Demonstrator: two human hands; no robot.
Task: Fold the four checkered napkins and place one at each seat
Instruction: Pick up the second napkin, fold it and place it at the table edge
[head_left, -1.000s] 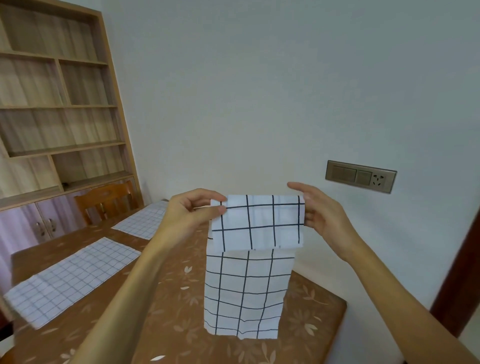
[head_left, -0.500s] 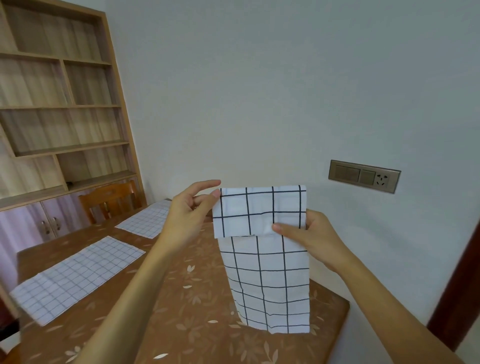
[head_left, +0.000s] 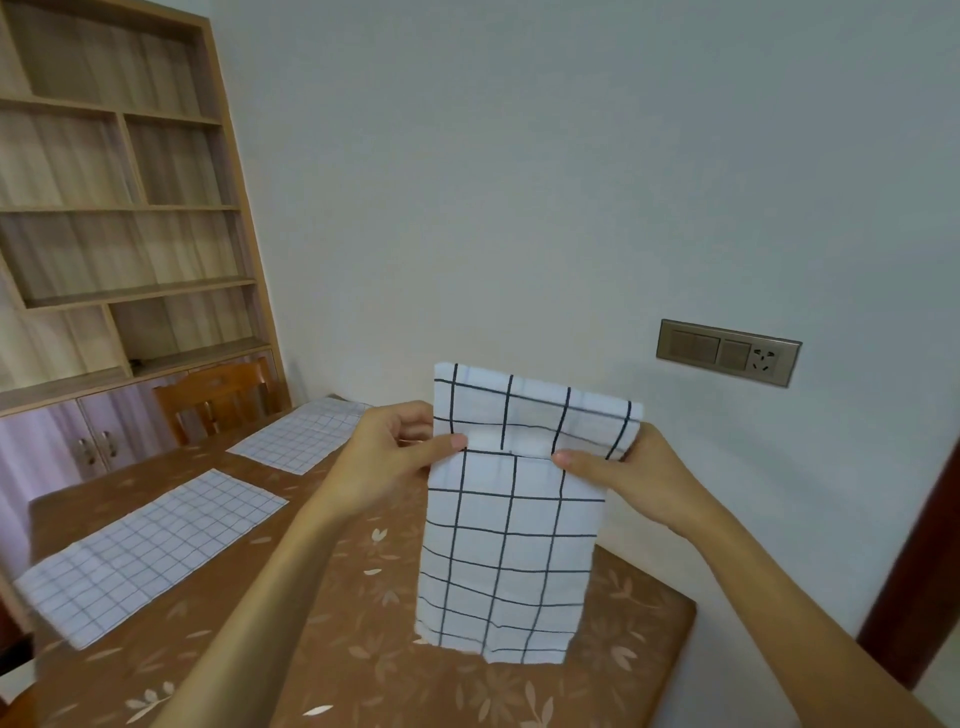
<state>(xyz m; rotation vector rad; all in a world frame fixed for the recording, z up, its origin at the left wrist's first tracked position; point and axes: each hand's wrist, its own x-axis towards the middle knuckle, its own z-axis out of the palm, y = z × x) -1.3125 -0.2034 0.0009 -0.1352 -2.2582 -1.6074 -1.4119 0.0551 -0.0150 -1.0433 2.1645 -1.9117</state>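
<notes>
Napkin (head_left: 511, 525) hangs long axis vertical above the table (head_left: 363, 649), left hand (head_left: 387, 462) and right hand (head_left: 631, 475) fingers pinching the short flap folded over its top, long tail below both hands.

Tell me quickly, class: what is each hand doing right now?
Left hand: closed, pinching the napkin at its left edge.
Right hand: closed, pinching the napkin's right side under the folded-over top.
</notes>
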